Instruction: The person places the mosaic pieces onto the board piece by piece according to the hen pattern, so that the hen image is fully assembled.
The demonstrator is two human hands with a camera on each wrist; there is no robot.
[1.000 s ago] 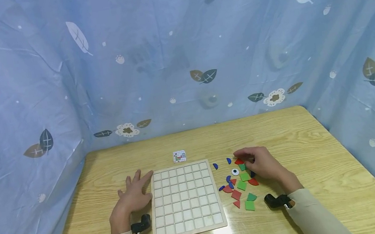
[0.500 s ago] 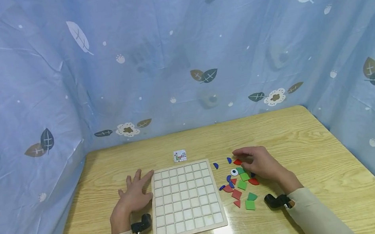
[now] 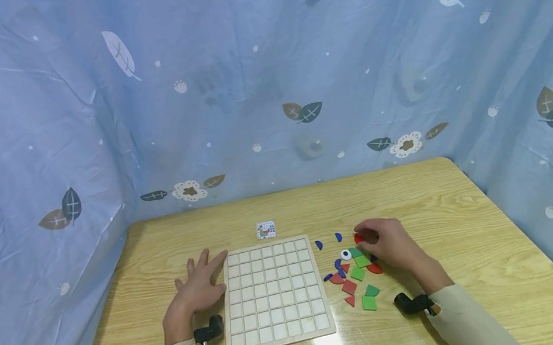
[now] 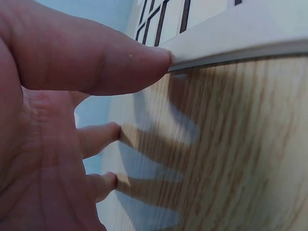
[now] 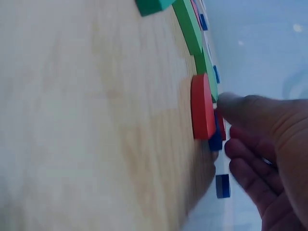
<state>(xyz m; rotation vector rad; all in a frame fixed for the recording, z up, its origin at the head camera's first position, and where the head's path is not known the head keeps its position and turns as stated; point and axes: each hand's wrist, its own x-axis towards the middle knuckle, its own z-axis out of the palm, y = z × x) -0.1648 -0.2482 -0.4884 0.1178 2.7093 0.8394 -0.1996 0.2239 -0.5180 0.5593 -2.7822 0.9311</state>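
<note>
My left hand (image 3: 198, 289) lies with fingers spread beside the wooden grid board (image 3: 226, 321). In the left wrist view its thumb (image 4: 130, 62) touches the board's edge, and its other fingertips reach down to the table. My right hand (image 3: 390, 245) is over the far side of a loose group of coloured pieces. Between its thumb and index finger it pinches a red piece (image 3: 358, 238), mostly hidden by the fingers. Close by it are a green quarter-circle piece (image 3: 355, 252), a white disc with a dark centre (image 3: 346, 254) and a red curved piece (image 5: 202, 107).
A small printed card (image 3: 266, 230) showing a coloured grid pattern lies beyond the board. Nearer on the table are green squares (image 3: 369, 302), a red square (image 3: 349, 287) and blue half-round pieces (image 3: 339, 237). A blue patterned curtain (image 3: 263, 80) hangs behind the table.
My right hand has closed thumb and index finger on the red piece and moved it slightly right. Before that, the green quarter-circle shifted slightly left. The left hand stays by the board.
</note>
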